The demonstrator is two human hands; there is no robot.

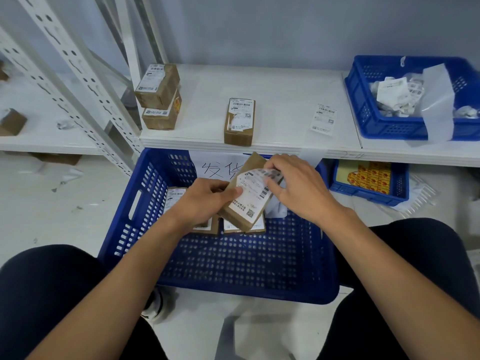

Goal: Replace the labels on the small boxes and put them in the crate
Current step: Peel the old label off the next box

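single head view, close above, facing forward and down over crate [145, 203] and shelf [272, 100]

Forearms [122, 268] bare of sleeves; dark trousers [46, 294] worn.

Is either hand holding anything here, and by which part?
Yes. The left hand grips the small box by its left long side, over the crate. The right hand pinches the upper end of the label on the box's top face.

White shelf [280, 100] before you, two stacked brown cardboard boxes [158, 100] at left, one labelled brown box [239, 123] at your edge, loose white paper label [323, 121], blue perforated plastic bin [363, 111] right
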